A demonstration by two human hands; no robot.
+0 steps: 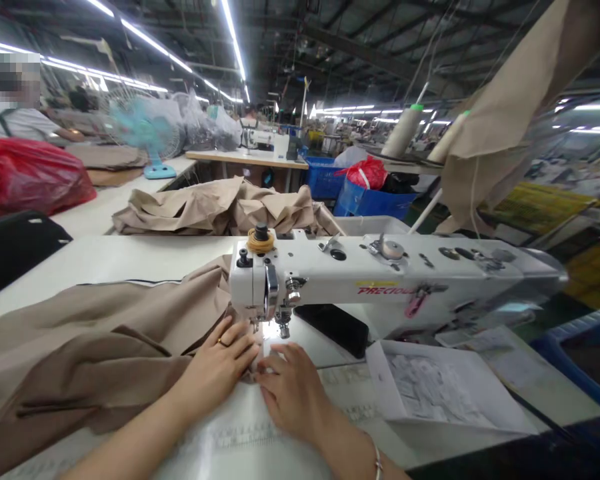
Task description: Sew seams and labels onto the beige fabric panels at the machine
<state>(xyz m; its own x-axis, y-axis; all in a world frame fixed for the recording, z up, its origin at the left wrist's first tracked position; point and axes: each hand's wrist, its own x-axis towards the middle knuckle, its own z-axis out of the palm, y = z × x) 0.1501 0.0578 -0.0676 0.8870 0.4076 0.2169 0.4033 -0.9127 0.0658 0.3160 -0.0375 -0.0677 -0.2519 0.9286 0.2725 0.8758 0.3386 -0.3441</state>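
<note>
A white sewing machine (380, 273) stands across the table, its needle lit just above my fingers. Tan fabric (90, 340) spreads from the left up to the needle. My left hand (220, 363), with a ring on one finger, lies flat on the fabric's edge with fingers stretched toward the needle. My right hand (293, 390) rests beside it, fingers curled down and pressing the fabric edge under the presser foot. A thin bracelet circles my right wrist.
A black phone (337, 327) lies under the machine arm. Printed paper sheets (430, 387) sit at the right. More tan fabric (220, 207) is piled behind the machine, and a piece hangs at the top right (510, 113). A red bag (27, 173), a teal fan (147, 133) and a person are at the left.
</note>
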